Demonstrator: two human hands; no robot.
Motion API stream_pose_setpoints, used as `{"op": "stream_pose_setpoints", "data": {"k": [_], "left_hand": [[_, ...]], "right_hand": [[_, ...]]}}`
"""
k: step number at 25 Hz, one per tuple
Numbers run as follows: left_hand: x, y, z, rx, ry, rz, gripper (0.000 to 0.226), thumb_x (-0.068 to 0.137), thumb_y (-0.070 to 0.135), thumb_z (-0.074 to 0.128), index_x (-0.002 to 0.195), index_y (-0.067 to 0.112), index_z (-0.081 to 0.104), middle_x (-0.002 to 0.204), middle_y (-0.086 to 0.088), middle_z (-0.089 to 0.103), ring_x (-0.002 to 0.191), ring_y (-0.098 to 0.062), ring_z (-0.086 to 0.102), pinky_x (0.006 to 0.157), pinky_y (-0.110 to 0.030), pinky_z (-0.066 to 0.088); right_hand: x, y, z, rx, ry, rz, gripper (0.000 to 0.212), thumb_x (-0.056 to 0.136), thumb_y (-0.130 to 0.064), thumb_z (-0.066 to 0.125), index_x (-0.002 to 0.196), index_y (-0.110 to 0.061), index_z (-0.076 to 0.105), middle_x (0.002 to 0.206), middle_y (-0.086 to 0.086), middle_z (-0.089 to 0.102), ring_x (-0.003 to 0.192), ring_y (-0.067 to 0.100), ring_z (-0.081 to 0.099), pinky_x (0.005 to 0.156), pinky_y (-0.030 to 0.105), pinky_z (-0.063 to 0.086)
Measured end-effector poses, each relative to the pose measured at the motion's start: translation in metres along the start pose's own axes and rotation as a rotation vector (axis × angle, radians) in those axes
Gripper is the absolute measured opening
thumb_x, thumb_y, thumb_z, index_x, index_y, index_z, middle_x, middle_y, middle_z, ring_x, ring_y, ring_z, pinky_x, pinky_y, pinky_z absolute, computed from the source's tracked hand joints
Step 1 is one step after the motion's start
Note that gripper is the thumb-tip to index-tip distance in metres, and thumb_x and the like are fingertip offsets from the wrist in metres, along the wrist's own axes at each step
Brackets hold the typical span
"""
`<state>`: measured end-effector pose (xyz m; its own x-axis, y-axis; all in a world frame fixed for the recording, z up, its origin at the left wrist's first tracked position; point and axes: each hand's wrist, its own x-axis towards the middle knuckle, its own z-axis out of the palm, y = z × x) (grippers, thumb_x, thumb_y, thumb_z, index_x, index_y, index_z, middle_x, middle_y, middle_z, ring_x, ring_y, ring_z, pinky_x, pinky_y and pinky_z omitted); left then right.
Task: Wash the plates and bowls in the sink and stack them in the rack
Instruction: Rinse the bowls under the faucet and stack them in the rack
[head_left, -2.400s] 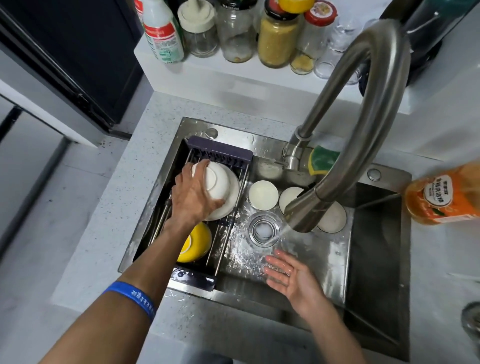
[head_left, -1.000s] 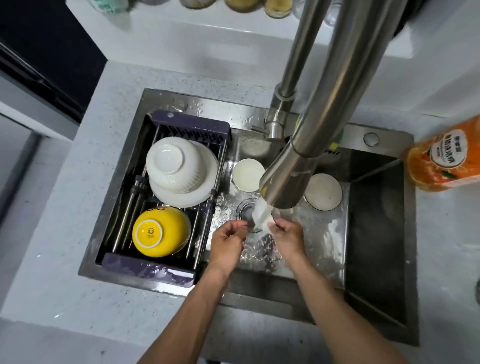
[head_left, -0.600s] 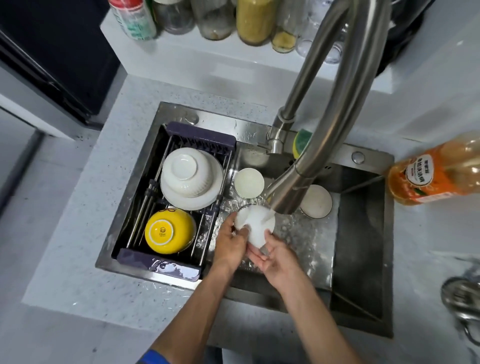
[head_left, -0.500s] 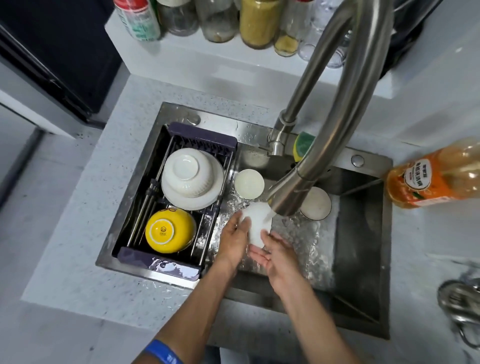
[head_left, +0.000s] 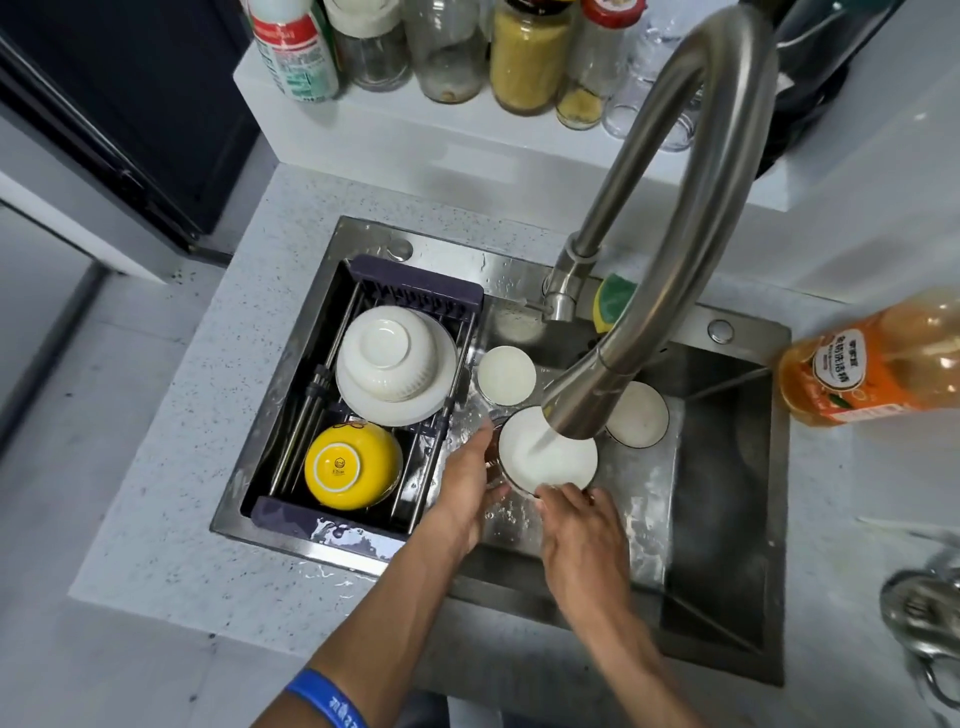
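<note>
**Rinsing the white dish under the tap, rack is just to the left**

So here's where we are: we've got a white dish held face up under the faucet head, roughly in the middle of the sink, with water running straight onto it. Our left hand cups the dish's left edge, fingers curled under and around the rim. Our right hand pinches the near rim, fingertips on top of it. So both hands are clamped on the same dish, one on each side.

The bit that matters for what comes next: the rack sits across the sink's left end, just beside the left hand. The dish lies roughly flat, rim up, so we reckon it wants flipping over before it goes in. The left hand is clearly the nearer one to the rack, so it looks like the natural one to carry it across.

In the rack there's already a white bowl upside down on a white plate toward the far end, and a yellow bowl upside down at the near end. Not loads of free room, so probably it stacks onto the white pile.

Two more dishes wait in the sink toward its far edge: a small white dish and a dark-rimmed plate partly behind the faucet. A sponge sits on the sink's far ledge.

So about halfway, we'd guess.
</note>
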<state>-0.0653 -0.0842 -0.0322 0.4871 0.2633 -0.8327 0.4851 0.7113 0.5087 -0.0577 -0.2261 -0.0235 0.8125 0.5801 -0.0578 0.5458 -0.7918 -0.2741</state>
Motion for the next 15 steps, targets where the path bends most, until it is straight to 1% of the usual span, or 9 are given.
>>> {"op": "stream_pose_setpoints", "data": {"k": [1, 3, 4, 6, 7, 10, 12, 14, 15], "left_hand": [[-0.0018, 0.0015, -0.0009, -0.012, -0.002, 0.024, 0.034, 0.100, 0.041, 0.046, 0.111, 0.022, 0.071, 0.107, -0.002, 0.075, 0.094, -0.017, 0.066, 0.078, -0.031, 0.050], [-0.0031, 0.0013, -0.0022, -0.031, 0.006, 0.041, 0.030, 0.101, 0.037, 0.047, 0.105, 0.021, 0.072, 0.101, -0.003, 0.076, 0.086, -0.013, 0.068, 0.070, -0.027, 0.053], [-0.0035, 0.0005, -0.0041, -0.029, 0.018, 0.046, 0.031, 0.101, 0.037, 0.046, 0.105, 0.020, 0.072, 0.104, -0.006, 0.075, 0.087, -0.013, 0.068, 0.069, -0.026, 0.055], [-0.0022, -0.0013, -0.0081, -0.008, 0.017, 0.055, 0.033, 0.102, 0.037, 0.046, 0.111, 0.017, 0.071, 0.116, -0.011, 0.071, 0.093, -0.016, 0.066, 0.077, -0.030, 0.053], [-0.0023, -0.0018, -0.0089, 0.006, 0.012, 0.064, 0.034, 0.101, 0.036, 0.047, 0.113, 0.016, 0.071, 0.117, -0.011, 0.070, 0.096, -0.017, 0.064, 0.082, -0.033, 0.052], [-0.0059, -0.0015, -0.0051, -0.004, 0.023, 0.074, 0.031, 0.100, 0.034, 0.049, 0.111, 0.017, 0.072, 0.105, -0.007, 0.074, 0.096, -0.018, 0.064, 0.088, -0.037, 0.052], [-0.0071, -0.0018, -0.0024, 0.013, 0.000, 0.091, 0.030, 0.101, 0.031, 0.048, 0.114, 0.016, 0.071, 0.107, -0.004, 0.075, 0.097, -0.016, 0.066, 0.085, -0.034, 0.054], [-0.0054, -0.0023, -0.0028, 0.045, -0.004, 0.110, 0.031, 0.101, 0.030, 0.047, 0.116, 0.017, 0.071, 0.111, -0.004, 0.074, 0.096, -0.014, 0.066, 0.076, -0.028, 0.054], [-0.0047, -0.0031, -0.0018, 0.047, -0.001, 0.115, 0.031, 0.101, 0.031, 0.047, 0.115, 0.017, 0.071, 0.110, -0.003, 0.074, 0.095, -0.014, 0.066, 0.076, -0.027, 0.052]], "right_hand": [[-0.0005, -0.0005, 0.0001, -0.001, 0.013, -0.013, 0.033, 0.072, 0.000, 0.073, 0.098, -0.019, 0.068, 0.089, -0.004, 0.068, 0.083, 0.028, 0.057, 0.078, 0.037, 0.054], [0.0031, -0.0012, 0.0005, 0.023, 0.010, 0.010, 0.033, 0.072, 0.001, 0.071, 0.099, -0.018, 0.068, 0.090, -0.004, 0.068, 0.083, 0.028, 0.057, 0.077, 0.036, 0.053], [0.0048, -0.0012, -0.0006, 0.026, 0.012, 0.032, 0.034, 0.071, 0.001, 0.072, 0.100, -0.018, 0.068, 0.090, -0.003, 0.068, 0.082, 0.027, 0.056, 0.077, 0.036, 0.052], [0.0034, -0.0026, -0.0047, 0.026, 0.031, 0.045, 0.035, 0.070, 0.001, 0.073, 0.099, -0.017, 0.069, 0.090, -0.003, 0.069, 0.081, 0.027, 0.057, 0.078, 0.036, 0.053], [0.0019, -0.0041, -0.0049, 0.031, 0.029, 0.036, 0.035, 0.070, 0.002, 0.073, 0.099, -0.017, 0.069, 0.089, -0.003, 0.069, 0.080, 0.027, 0.057, 0.077, 0.036, 0.054], [0.0063, -0.0070, -0.0017, 0.098, -0.033, 0.066, 0.036, 0.074, 0.003, 0.061, 0.103, -0.017, 0.068, 0.093, -0.003, 0.069, 0.081, 0.026, 0.058, 0.078, 0.037, 0.054], [0.0079, -0.0061, -0.0019, 0.120, -0.036, 0.100, 0.036, 0.077, -0.003, 0.051, 0.105, -0.017, 0.068, 0.094, -0.003, 0.070, 0.081, 0.026, 0.059, 0.079, 0.037, 0.053], [0.0017, -0.0061, -0.0013, 0.076, -0.003, 0.053, 0.032, 0.076, -0.002, 0.053, 0.098, -0.019, 0.069, 0.089, -0.004, 0.070, 0.077, 0.027, 0.057, 0.074, 0.036, 0.053], [-0.0017, -0.0083, -0.0016, 0.089, -0.010, 0.040, 0.032, 0.075, 0.000, 0.057, 0.097, -0.020, 0.069, 0.089, -0.005, 0.071, 0.076, 0.027, 0.057, 0.073, 0.035, 0.054]]}}
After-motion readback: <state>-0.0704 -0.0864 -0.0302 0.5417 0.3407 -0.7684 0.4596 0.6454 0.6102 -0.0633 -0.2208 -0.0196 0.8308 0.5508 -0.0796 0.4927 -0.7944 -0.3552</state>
